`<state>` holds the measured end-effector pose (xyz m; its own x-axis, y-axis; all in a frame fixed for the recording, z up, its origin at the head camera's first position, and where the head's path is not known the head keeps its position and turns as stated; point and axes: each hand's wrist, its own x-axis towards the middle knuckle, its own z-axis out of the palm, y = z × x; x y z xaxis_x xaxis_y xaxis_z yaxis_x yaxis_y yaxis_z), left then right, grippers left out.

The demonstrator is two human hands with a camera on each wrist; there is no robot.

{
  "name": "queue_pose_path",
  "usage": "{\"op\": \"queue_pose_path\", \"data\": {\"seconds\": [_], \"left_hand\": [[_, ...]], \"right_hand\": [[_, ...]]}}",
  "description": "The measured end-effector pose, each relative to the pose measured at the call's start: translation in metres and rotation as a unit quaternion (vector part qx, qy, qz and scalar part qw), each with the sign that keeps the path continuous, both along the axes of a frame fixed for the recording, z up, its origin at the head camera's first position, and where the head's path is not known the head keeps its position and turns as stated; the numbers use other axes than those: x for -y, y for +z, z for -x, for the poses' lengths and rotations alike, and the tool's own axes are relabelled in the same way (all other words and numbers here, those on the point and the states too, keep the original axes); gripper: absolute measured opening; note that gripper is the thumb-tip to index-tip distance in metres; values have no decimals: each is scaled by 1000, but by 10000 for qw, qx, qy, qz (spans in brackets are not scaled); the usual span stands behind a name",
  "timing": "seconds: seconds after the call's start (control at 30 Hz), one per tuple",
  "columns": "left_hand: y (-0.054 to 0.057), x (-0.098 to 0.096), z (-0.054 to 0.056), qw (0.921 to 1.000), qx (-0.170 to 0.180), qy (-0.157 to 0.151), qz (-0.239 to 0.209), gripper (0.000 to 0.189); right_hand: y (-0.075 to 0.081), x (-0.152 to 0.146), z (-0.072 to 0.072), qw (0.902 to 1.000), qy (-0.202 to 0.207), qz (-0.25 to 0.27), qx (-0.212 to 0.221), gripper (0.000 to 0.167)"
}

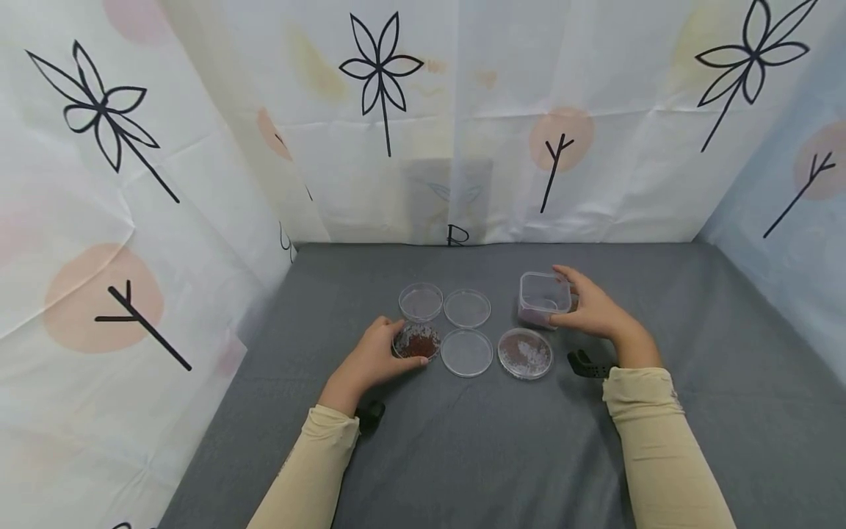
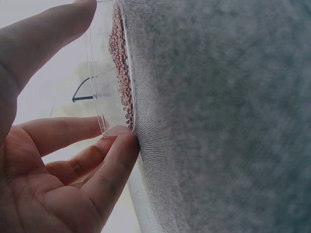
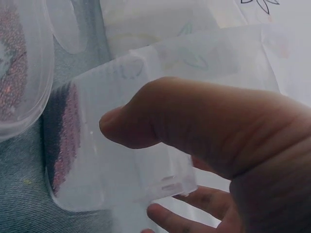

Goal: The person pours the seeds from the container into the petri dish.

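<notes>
My left hand (image 1: 370,358) grips a round clear petri dish (image 1: 432,344) by its rim, thumb on the near side and fingers on the far side. Small reddish-brown grains (image 2: 121,63) lie in a layer across its bottom in the left wrist view. On the other side, my right hand (image 1: 598,314) holds a square clear plastic container (image 1: 543,288), the thumb across one wall and the fingers around the opposite one. Reddish grains (image 3: 68,138) are heaped at the container's bottom. Just in front of it stands another petri dish (image 1: 525,354) with grains spread unevenly inside.
Between the hands are a clear round dish or lid (image 1: 466,353) and another behind it (image 1: 467,308). One more (image 1: 421,302) stands behind the left dish. All are on a grey cloth (image 1: 502,455). A patterned white curtain (image 1: 502,184) closes off the back.
</notes>
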<state>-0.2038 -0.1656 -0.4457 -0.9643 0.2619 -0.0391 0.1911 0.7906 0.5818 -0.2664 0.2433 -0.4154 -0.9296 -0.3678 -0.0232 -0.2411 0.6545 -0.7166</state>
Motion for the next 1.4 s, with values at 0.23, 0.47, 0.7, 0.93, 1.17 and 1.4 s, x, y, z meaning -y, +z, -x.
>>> {"op": "queue_pose_path", "data": {"seconds": [0.23, 0.47, 0.7, 0.93, 1.17, 1.4], "left_hand": [[-6, 1, -9, 10000, -24, 20, -87, 90], [-19, 0, -20, 9999, 43, 1, -119, 91], [-19, 0, -21, 10000, -48, 30, -70, 91], [-13, 0, -18, 9998, -123, 66, -115, 90], [-4, 0, -13, 9996, -203, 48, -167, 90], [-3, 0, -12, 9996, -194, 21, -216, 89]], "right_hand": [[1, 7, -13, 9992, -87, -288, -265, 104], [-2, 18, -27, 9975, -33, -434, -550, 98], [1, 32, -30, 9953, 86, -514, -816, 91], [13, 48, -31, 9894, 315, -541, -1308, 79], [29, 74, -36, 9880, 547, -485, -1361, 70], [22, 96, -38, 9850, 1031, -464, -1300, 68]]}}
